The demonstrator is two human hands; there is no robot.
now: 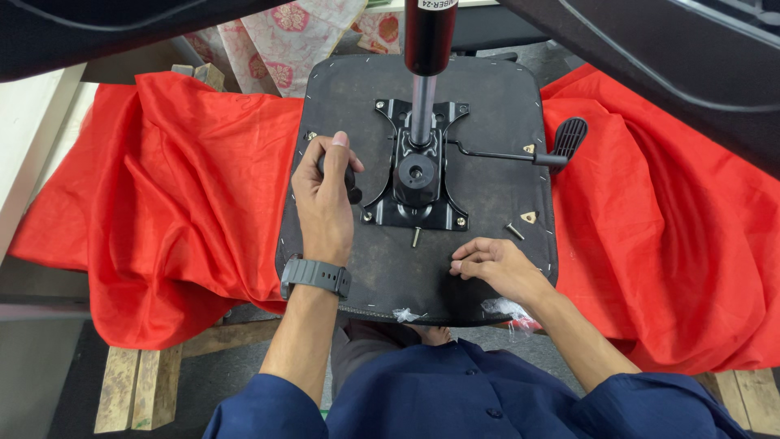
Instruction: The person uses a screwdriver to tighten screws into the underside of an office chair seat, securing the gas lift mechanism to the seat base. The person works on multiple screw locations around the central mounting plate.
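- The left hand (323,195) is closed in a fist around a dark tool handle (351,180), thumb on top; it sits over the left part of the upturned chair seat (487,106), just beside the metal plate's left edge. A dark watch (315,276) is on that wrist.
- The right hand (492,264) rests on the seat near its front edge, fingers curled loosely inward; whether it pinches anything I cannot tell.
- The black metal plate (416,175) lies at the middle of the seat, with a post (422,97) rising from it toward the camera.
- A loose bolt (416,236) lies just in front of the plate; another bolt (515,231) lies toward the seat's right edge, beside a small triangular bracket (529,217).
- A lever (520,154) with a black paddle reaches past the seat's right edge.
- The seat lies on a red cloth (179,187) draped over the worktop (138,390).
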